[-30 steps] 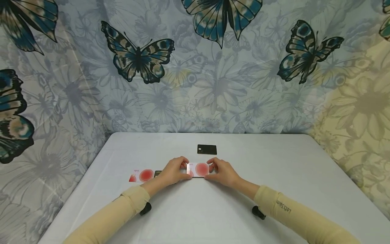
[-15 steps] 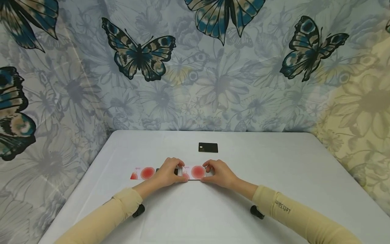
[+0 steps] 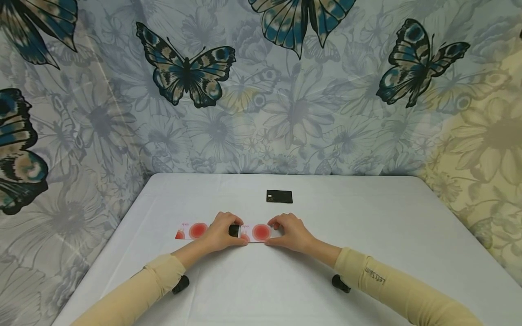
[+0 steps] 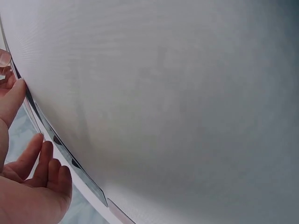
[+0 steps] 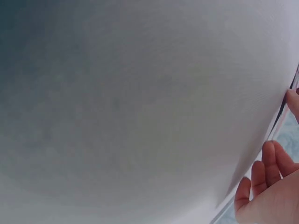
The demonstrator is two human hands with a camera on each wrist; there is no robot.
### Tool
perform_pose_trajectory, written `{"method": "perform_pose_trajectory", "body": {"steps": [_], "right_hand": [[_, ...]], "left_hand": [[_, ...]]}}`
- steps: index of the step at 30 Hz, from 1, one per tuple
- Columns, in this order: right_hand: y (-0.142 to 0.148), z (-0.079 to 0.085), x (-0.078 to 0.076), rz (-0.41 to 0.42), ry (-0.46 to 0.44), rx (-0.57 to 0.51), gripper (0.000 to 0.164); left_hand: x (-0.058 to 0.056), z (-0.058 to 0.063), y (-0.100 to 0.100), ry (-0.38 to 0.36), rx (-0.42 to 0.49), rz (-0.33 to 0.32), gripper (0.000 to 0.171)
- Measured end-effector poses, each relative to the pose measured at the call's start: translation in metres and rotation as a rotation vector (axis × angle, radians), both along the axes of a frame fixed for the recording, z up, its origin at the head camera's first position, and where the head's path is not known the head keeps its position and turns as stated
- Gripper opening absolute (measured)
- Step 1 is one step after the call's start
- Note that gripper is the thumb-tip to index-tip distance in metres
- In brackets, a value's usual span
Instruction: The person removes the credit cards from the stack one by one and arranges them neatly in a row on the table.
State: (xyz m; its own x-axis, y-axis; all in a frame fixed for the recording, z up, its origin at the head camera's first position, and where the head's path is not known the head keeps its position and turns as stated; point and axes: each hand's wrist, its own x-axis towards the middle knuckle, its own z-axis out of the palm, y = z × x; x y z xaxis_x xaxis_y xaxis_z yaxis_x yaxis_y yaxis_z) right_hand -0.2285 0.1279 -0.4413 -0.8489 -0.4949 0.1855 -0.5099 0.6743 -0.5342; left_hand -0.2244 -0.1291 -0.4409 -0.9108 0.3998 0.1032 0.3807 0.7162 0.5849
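Observation:
Both hands hold a white card with a red circle [image 3: 261, 232] by its two ends, low over the white table. My left hand [image 3: 222, 231] grips its left end, thumb on the near edge and fingers on the far one. On the opposite end, my right hand [image 3: 293, 233] pinches it the same way. A dark card [image 3: 234, 230] shows beneath the left hand's arch, right beside the held card's left edge. Further left lies another white card with a red circle [image 3: 198, 230], in line with them. The left wrist view shows the dark card [image 4: 77, 163] flat on the table beside the left fingers.
A black card printed "VIP" [image 3: 279, 196] lies farther back on the white table [image 3: 346, 203]. Behind the table hangs a butterfly-patterned cloth [image 3: 293, 117]. Dark wrist-worn cameras show under both cream sleeves [image 3: 134, 290].
Both hands have carried the white card left and slightly toward the person, up beside the dark card. More of the dark card now shows than at first. The head view has tilted slightly.

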Motion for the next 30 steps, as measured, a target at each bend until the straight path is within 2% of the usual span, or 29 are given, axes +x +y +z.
{"method": "perform_pose_trajectory", "body": {"steps": [12,30], "right_hand": [[-0.0031,-0.0011,0.0020,-0.017,0.009,0.023,0.043],[-0.0032,-0.0023,0.0011,-0.015,0.000,0.018,0.043]], "left_hand": [[-0.0015,-0.0042,-0.0041,-0.022,0.003,-0.003,0.049],[0.0007,-0.0018,-0.0042,-0.033,-0.010,0.009,0.049]]}}
